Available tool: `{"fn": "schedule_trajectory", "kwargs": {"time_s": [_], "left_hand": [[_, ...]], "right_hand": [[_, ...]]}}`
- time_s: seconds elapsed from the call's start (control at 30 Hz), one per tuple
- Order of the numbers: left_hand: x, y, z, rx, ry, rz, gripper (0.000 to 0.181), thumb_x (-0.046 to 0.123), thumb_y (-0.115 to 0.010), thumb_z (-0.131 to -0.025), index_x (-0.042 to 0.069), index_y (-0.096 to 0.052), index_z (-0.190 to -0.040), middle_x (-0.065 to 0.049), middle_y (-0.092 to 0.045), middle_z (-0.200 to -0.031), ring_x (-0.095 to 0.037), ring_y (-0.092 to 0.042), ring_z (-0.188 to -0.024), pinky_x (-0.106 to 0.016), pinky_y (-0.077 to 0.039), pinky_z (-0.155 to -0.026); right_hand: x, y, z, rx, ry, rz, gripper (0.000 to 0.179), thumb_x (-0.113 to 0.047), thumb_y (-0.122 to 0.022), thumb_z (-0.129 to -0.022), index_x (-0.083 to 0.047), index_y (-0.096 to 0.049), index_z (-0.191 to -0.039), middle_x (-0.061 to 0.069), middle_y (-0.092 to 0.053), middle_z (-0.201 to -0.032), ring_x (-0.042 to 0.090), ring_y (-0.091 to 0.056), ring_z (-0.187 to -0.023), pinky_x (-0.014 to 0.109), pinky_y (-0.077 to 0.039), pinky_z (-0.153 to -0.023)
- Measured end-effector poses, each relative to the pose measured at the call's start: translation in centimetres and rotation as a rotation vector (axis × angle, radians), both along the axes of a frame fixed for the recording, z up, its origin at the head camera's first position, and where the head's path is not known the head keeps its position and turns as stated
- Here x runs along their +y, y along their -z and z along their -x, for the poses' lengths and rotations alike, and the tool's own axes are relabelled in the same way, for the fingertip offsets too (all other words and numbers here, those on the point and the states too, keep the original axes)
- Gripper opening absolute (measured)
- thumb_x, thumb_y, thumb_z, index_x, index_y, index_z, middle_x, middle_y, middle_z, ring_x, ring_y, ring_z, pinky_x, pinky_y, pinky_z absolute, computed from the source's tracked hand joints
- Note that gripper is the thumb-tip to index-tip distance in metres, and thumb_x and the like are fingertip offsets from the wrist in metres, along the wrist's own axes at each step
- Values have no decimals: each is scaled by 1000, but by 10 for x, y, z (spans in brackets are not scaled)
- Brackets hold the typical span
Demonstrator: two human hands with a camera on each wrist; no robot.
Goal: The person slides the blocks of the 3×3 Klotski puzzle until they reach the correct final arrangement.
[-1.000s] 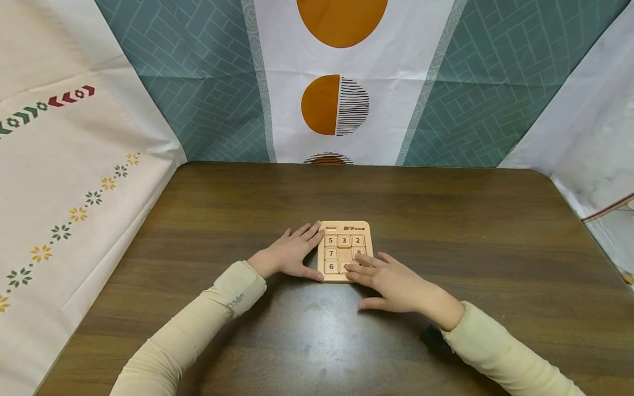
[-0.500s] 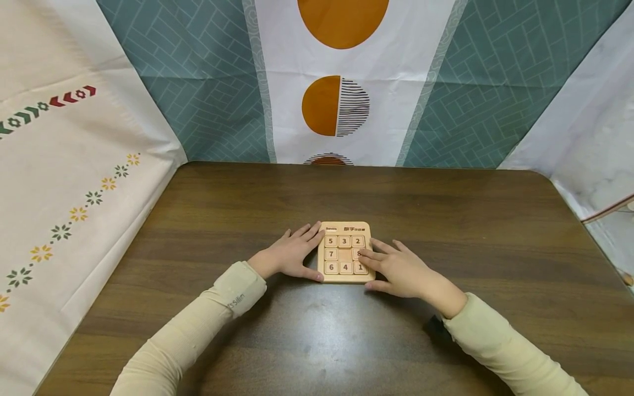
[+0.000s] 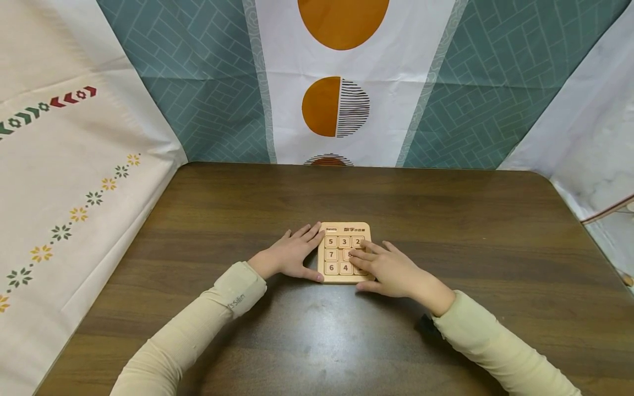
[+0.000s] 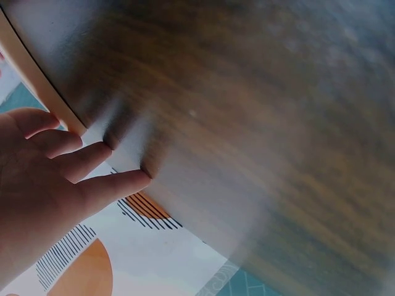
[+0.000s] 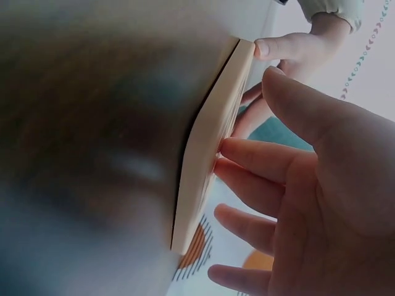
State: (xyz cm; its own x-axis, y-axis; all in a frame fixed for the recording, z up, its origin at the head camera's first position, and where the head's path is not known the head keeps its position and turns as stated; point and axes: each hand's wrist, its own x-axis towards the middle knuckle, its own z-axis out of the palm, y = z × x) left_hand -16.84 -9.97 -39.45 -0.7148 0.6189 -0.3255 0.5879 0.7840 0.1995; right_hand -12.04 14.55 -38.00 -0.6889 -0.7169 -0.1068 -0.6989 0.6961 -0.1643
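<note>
The wooden number board (image 3: 342,279) lies flat around the middle of the surface (image 3: 460,209), well in from its far edge and far corners. From here, the left hand (image 3: 293,254), fingers spread, braces the board's left edge, presumably against slipping. The right hand (image 3: 391,273), fingers apart and extended, touches the 8 tile (image 3: 346,254), likely because fingertip pressure suits such flat pieces.

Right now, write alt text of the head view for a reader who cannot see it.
A person's left hand touches the left edge of a wooden number puzzle on a brown table, while the right hand touches its right side. Teal and white cloth with orange circles hangs behind.
</note>
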Motion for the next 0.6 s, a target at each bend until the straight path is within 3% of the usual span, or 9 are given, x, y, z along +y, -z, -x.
{"fn": "schedule_trajectory", "kwargs": {"time_s": [0.33,0.6], "left_hand": [[-1,1,0,-9,-9,3,103,68,-55,-74,11,-10,-148,-8,2,-152,-28,-5,-138,-58,-17,-101],[-1,2,1,8,3,-1,103,68,-55,-74,11,-11,-147,-8,1,-152,-29,-6,-138,-59,-18,-101]], "right_hand": [[-9,1,1,10,-22,-24,62,-48,-55,-86,-9,-49,-133,6,-42,-139,30,-29,-131,60,-25,-97],[4,-4,-9,-5,-19,-3,61,-46,-58,-85,-8,-49,-133,6,-43,-138,32,-28,-132,60,-22,-98]]}}
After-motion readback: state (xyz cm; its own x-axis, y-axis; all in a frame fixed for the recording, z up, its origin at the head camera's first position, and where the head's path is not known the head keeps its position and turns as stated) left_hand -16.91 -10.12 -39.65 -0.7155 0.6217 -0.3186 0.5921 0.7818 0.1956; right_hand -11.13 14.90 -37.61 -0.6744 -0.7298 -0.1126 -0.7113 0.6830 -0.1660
